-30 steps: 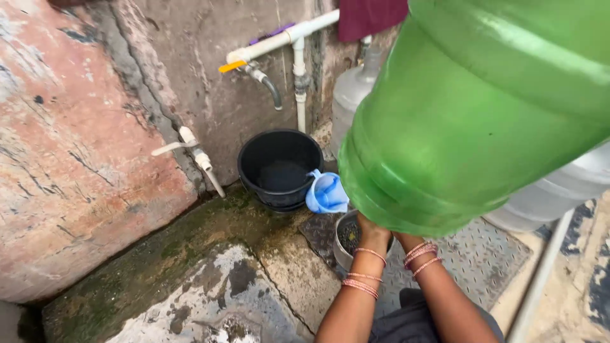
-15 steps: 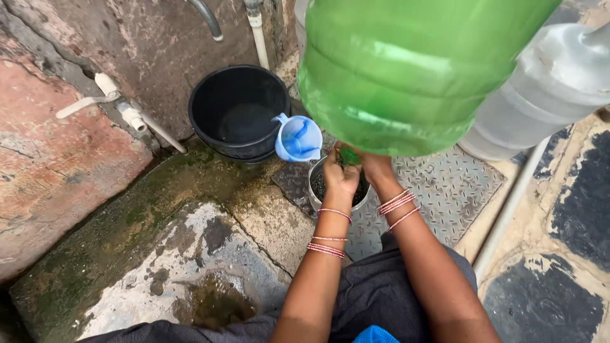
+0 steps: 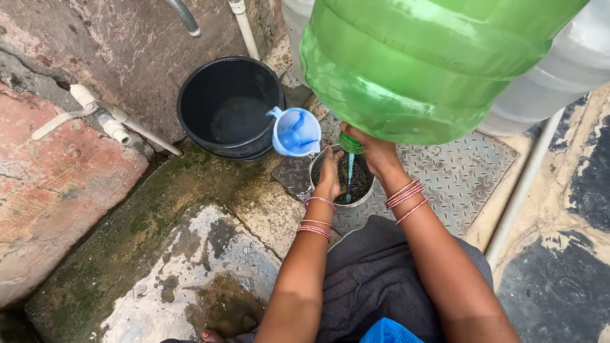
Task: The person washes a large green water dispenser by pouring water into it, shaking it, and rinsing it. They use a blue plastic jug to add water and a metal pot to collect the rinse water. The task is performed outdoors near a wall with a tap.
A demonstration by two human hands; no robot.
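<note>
So I'm tipping this big green water jug (image 3: 419,63) over a small steel pot (image 3: 343,184) sitting on the checkered metal plate (image 3: 457,165), and a thin stream is running out of the neck straight down into the pot. The jug is filling the whole upper right of my view, bottom end up toward my head, neck pointing down and a bit toward the near left, so its long axis is running steeply from far-high to near-low.

My right hand (image 3: 375,149) is wrapping around the neck just under the green mouth; the fingers are curling on the far side, so I can't tell exactly how tight they're closing. My left hand (image 3: 330,174) is resting on the pot's left rim, fingers pressed together and lying flat against it.

Handling-wise, I'm guessing this thing is heavy and sloshy, with hard, smooth plastic that's getting slick when wet. The neck is the only narrow spot to grab; the belly needs propping.

A blue plastic jug (image 3: 295,131) is sitting just left of the pot, leaning on a black bucket (image 3: 222,105).
</note>
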